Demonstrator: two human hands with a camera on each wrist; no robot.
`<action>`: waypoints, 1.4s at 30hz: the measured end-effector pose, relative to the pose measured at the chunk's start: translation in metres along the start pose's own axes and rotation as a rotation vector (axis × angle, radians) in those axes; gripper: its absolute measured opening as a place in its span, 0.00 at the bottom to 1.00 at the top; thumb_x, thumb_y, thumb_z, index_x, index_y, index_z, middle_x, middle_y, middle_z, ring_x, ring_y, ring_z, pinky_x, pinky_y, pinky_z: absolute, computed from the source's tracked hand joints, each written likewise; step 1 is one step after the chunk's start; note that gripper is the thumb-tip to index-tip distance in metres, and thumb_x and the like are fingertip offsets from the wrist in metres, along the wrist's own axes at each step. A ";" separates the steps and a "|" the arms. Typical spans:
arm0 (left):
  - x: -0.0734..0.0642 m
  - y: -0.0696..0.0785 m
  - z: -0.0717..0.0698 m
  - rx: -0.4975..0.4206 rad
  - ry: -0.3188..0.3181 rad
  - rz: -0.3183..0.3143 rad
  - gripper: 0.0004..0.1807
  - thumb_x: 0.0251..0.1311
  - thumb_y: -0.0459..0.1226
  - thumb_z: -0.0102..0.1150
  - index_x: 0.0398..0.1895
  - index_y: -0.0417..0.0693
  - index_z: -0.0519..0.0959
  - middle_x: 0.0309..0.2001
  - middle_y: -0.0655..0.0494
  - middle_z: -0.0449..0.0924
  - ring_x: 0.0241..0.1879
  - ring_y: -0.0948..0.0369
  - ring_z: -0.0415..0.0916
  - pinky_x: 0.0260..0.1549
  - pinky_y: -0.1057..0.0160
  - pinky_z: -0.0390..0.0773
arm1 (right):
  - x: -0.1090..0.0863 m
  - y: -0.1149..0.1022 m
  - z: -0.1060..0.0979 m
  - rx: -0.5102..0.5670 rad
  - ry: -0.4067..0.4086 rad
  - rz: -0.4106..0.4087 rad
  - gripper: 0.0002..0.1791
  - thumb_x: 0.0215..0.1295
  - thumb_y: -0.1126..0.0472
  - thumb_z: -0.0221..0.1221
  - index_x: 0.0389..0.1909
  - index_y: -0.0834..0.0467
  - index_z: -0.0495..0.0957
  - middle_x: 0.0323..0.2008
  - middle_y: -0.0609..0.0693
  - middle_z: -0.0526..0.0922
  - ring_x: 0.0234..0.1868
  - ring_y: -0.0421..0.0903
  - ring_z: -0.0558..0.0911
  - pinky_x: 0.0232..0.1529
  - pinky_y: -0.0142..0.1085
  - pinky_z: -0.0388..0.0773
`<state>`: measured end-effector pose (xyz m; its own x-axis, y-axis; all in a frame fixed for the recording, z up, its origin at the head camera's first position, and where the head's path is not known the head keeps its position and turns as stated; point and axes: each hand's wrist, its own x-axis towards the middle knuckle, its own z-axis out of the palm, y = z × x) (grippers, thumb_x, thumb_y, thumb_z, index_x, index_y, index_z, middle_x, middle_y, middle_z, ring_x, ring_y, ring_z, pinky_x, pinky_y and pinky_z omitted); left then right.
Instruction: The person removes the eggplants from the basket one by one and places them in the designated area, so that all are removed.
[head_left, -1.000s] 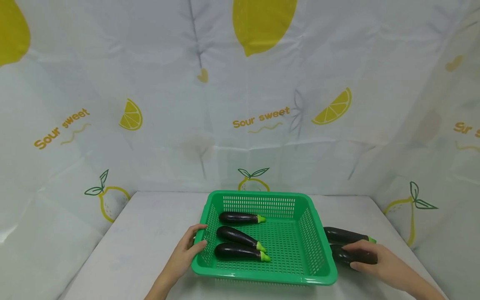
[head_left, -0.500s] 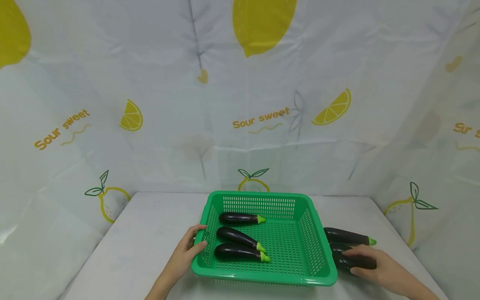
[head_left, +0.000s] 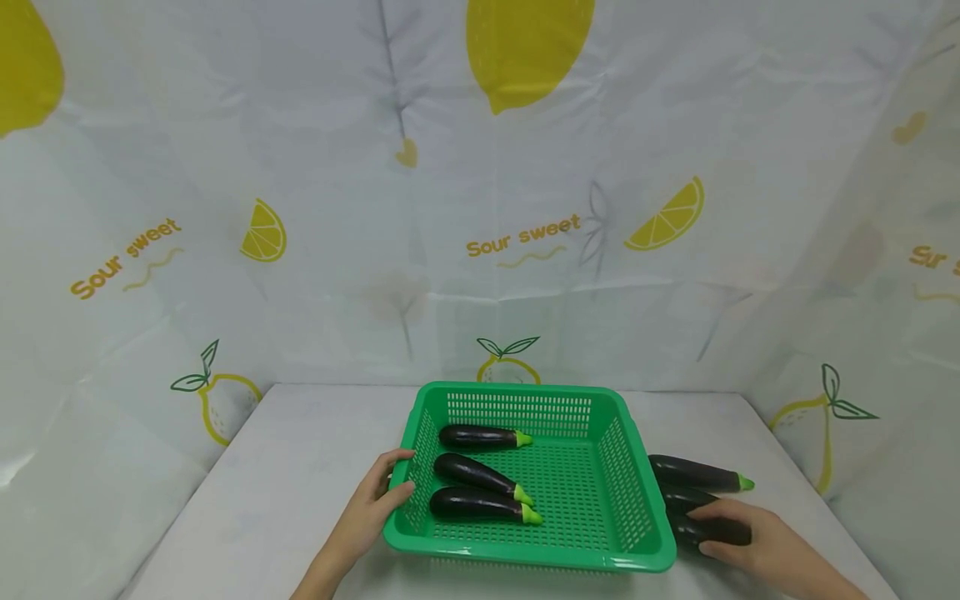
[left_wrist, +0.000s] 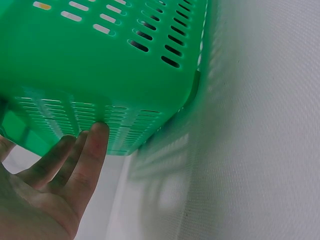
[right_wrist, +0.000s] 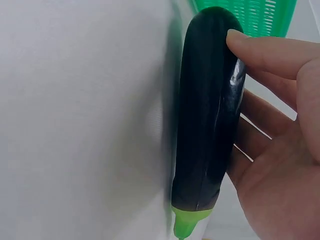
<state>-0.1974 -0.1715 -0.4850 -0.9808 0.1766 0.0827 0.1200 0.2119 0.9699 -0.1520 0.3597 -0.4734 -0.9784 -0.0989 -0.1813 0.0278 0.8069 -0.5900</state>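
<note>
One eggplant (right_wrist: 207, 115) held in right grip (head_left: 767, 543), left grip (head_left: 367, 506) spread wide, touching green basket (head_left: 525, 556)

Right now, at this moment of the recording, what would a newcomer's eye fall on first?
Probably the bright green basket, low in the middle of the head view, with three dark eggplants lying toward its left side. Next, the right hand holding another eggplant just right of the basket, while the left hand touches its left side. High above, the big yellow lemon print also stands out.
</note>
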 end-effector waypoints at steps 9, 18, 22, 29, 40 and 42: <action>0.000 0.002 0.000 0.002 -0.011 -0.002 0.23 0.74 0.43 0.57 0.69 0.54 0.70 0.70 0.40 0.67 0.66 0.44 0.70 0.52 0.60 0.79 | 0.002 0.003 0.008 0.011 -0.019 0.055 0.29 0.53 0.46 0.75 0.54 0.55 0.82 0.55 0.56 0.82 0.57 0.60 0.78 0.54 0.65 0.75; -0.001 0.003 0.000 0.007 -0.008 -0.004 0.23 0.74 0.43 0.57 0.69 0.54 0.70 0.69 0.40 0.68 0.66 0.44 0.71 0.52 0.59 0.79 | 0.001 0.001 0.007 -0.020 0.012 0.040 0.29 0.51 0.47 0.76 0.53 0.55 0.82 0.54 0.56 0.83 0.57 0.60 0.79 0.53 0.63 0.76; -0.001 0.001 0.000 0.008 -0.005 0.005 0.23 0.73 0.43 0.58 0.69 0.54 0.70 0.70 0.41 0.67 0.67 0.43 0.70 0.53 0.58 0.78 | -0.001 -0.002 0.007 -0.012 0.015 0.045 0.27 0.52 0.50 0.76 0.52 0.55 0.82 0.53 0.54 0.83 0.55 0.58 0.80 0.53 0.60 0.78; 0.000 0.000 0.000 0.005 -0.003 0.013 0.23 0.73 0.43 0.58 0.69 0.55 0.70 0.70 0.41 0.68 0.67 0.43 0.69 0.53 0.56 0.78 | -0.003 -0.010 0.000 -0.006 0.046 0.018 0.23 0.55 0.53 0.75 0.51 0.56 0.83 0.50 0.51 0.85 0.52 0.54 0.82 0.51 0.53 0.81; 0.000 0.001 0.000 0.010 0.002 0.010 0.23 0.73 0.43 0.58 0.69 0.54 0.70 0.71 0.41 0.66 0.68 0.43 0.68 0.56 0.55 0.77 | -0.011 -0.024 -0.011 0.043 0.090 -0.166 0.19 0.67 0.49 0.67 0.53 0.54 0.82 0.50 0.48 0.84 0.48 0.37 0.82 0.44 0.32 0.81; 0.000 0.001 0.000 0.011 0.003 0.011 0.23 0.73 0.43 0.58 0.69 0.54 0.70 0.71 0.41 0.66 0.69 0.42 0.67 0.57 0.52 0.77 | -0.013 -0.027 -0.010 0.053 0.111 -0.224 0.16 0.70 0.50 0.65 0.52 0.53 0.82 0.49 0.47 0.84 0.47 0.32 0.81 0.43 0.32 0.81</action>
<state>-0.1971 -0.1712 -0.4845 -0.9797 0.1766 0.0943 0.1327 0.2200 0.9664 -0.1425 0.3448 -0.4470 -0.9777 -0.2055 0.0443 -0.1848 0.7400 -0.6467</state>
